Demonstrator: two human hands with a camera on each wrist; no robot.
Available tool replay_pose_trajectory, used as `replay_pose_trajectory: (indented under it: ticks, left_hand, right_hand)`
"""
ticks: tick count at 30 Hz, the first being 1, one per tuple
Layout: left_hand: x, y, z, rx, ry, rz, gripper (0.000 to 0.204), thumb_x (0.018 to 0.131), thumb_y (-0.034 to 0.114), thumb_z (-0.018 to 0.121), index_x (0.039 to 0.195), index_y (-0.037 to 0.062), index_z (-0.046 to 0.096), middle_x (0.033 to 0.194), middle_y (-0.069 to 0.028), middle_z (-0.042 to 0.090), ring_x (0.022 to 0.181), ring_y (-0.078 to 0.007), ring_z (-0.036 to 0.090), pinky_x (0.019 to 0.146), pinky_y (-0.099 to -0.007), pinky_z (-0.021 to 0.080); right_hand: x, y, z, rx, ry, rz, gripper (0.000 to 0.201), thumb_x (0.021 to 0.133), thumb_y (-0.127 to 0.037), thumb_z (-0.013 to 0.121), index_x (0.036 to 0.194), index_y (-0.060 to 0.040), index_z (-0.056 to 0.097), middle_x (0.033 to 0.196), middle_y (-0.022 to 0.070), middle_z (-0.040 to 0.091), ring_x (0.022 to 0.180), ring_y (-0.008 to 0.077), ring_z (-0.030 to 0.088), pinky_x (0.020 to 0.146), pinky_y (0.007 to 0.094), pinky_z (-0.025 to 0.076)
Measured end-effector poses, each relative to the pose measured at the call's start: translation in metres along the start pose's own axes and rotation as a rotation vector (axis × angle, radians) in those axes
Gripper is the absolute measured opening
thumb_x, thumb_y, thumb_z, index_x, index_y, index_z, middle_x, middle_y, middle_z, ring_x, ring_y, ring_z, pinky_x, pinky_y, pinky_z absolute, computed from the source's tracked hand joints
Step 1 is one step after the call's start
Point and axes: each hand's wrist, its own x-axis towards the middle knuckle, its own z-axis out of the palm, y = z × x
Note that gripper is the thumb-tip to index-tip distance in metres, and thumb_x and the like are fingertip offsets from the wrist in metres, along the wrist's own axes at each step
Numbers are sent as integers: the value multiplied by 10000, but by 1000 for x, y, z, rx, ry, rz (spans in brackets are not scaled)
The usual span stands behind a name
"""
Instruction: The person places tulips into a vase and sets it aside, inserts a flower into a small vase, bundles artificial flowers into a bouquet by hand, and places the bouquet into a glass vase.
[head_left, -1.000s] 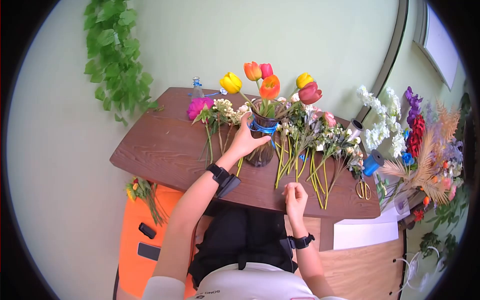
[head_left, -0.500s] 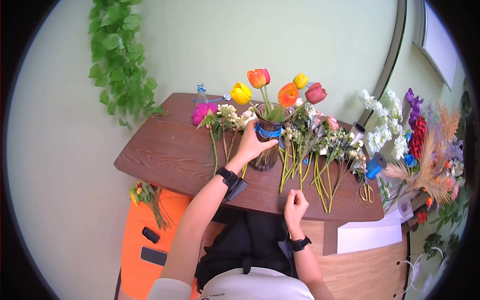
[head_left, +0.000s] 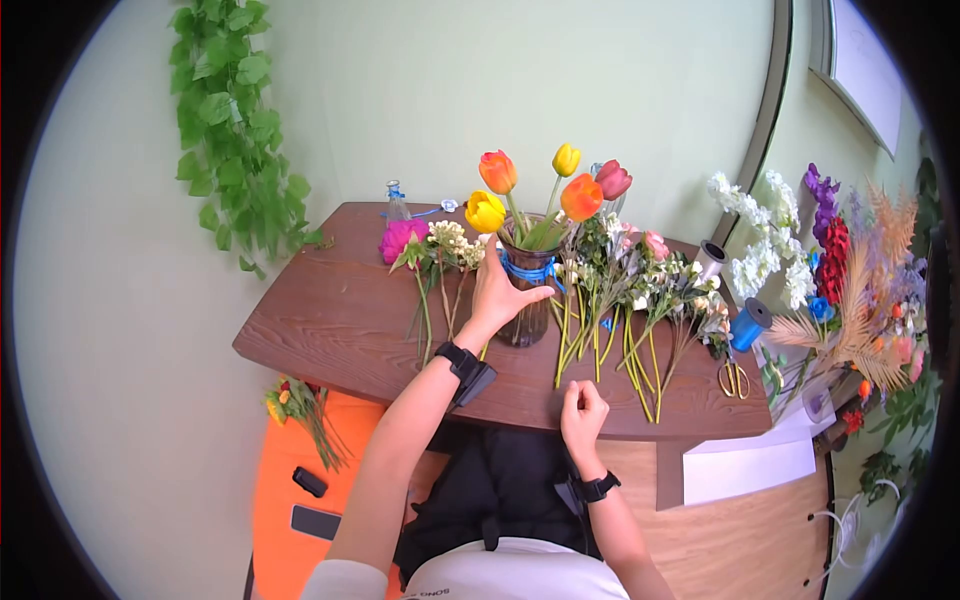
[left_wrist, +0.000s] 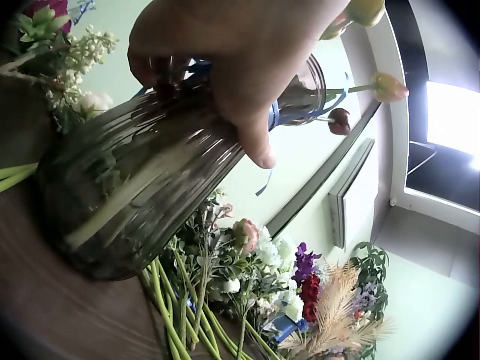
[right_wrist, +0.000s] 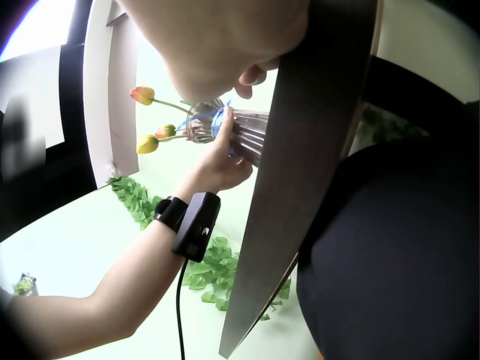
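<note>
The left hand (head_left: 500,292) is wrapping its fingers and thumb around the upper part of a dark ribbed glass vase (head_left: 527,290), close under the blue ribbon (head_left: 532,268) tied at its neck, while the right hand (head_left: 582,413) is resting near the front edge of the worktop (head_left: 330,310) with its fingers loosely curled and nothing in it, well apart from the vase. The likeliest trouble, as I judge it, is tipping: the vase is carrying tall tulips (head_left: 545,190) that are leaning outward in several directions, so a one-handed hold on the glass could let it rock or slide, and the heads could catch the loose cut stems (head_left: 610,300) lying just beside it on the right. The white sprigs (head_left: 445,245) on the left are lying equally near, so any sideways shove could sweep them along. The vase itself is standing upright toward the middle of the worktop, near its back edge, looking smoky and translucent with green stems showing through, and holding yellow, orange and deep red blooms.
</note>
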Motion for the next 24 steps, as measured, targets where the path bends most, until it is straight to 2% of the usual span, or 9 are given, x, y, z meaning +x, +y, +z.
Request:
replay_pose_trajectory:
  ticks: [3,7,8,9,11,17,19,21,24]
  left_hand:
    - [1,9,-5,54,-18,-13,1152,475,460,781,1283,-31,124,1189,-260,391,1090,-376,409,885,-407,374]
    - [6,-9,6,-43,6,107,1098,499,460,772,1271,-7,146,1118,-232,466,1016,-373,474,842,-406,406]
    - [8,-5,-1,-204,-161,21,934,571,276,786,1217,-65,204,1206,-191,398,1110,-259,423,932,-356,341]
    - [12,-8,-5,-205,-162,24,934,571,276,786,1217,-65,204,1206,-191,398,1110,-259,423,932,-356,341]
    - [16,-10,-14,-148,-395,11,862,590,245,769,1195,-64,238,1219,-195,382,1119,-251,418,937,-346,336]
    - [22,-14,-27,-379,-527,-51,834,622,270,741,1235,-47,272,1186,-148,447,1117,-222,418,972,-313,294]
    - [33,-35,-23,-368,-746,37,810,622,271,743,1235,-20,300,1234,-136,399,1147,-206,384,974,-305,289]
    - [33,-35,-22,-368,-718,48,782,610,257,751,1221,2,334,1242,-118,385,1151,-197,373,977,-304,283]
    - [28,-19,-18,-419,-479,187,790,577,232,771,1196,-3,341,1198,-117,419,1126,-199,386,970,-312,284]
  right_hand:
    - [1,3,1,-27,-26,-28,224,794,-94,537,608,9,466,454,55,375,426,92,350,416,267,308]
    - [3,3,-1,-32,-47,18,205,790,-96,543,623,9,490,455,66,393,423,102,364,419,268,317]
    - [3,3,-1,-31,-53,29,196,791,-97,544,631,8,500,456,61,396,425,93,361,417,265,315]
    - [4,3,0,-30,-49,28,196,791,-97,544,631,8,500,456,61,396,425,93,361,417,265,315]
    - [4,3,-1,-14,-90,76,226,813,-128,529,632,4,498,472,8,373,469,47,332,424,241,282]
    - [5,9,0,0,-148,112,191,804,-106,541,645,0,530,443,13,382,433,42,335,402,234,284]
    - [4,13,1,11,-151,105,194,807,-106,538,643,-3,535,442,4,386,435,36,336,403,227,280]
    - [4,14,2,34,-146,103,194,807,-104,538,641,-4,536,442,3,387,434,35,339,404,224,280]
    - [4,15,3,31,-171,120,191,806,-101,538,639,-7,539,445,3,393,431,37,343,405,220,279]
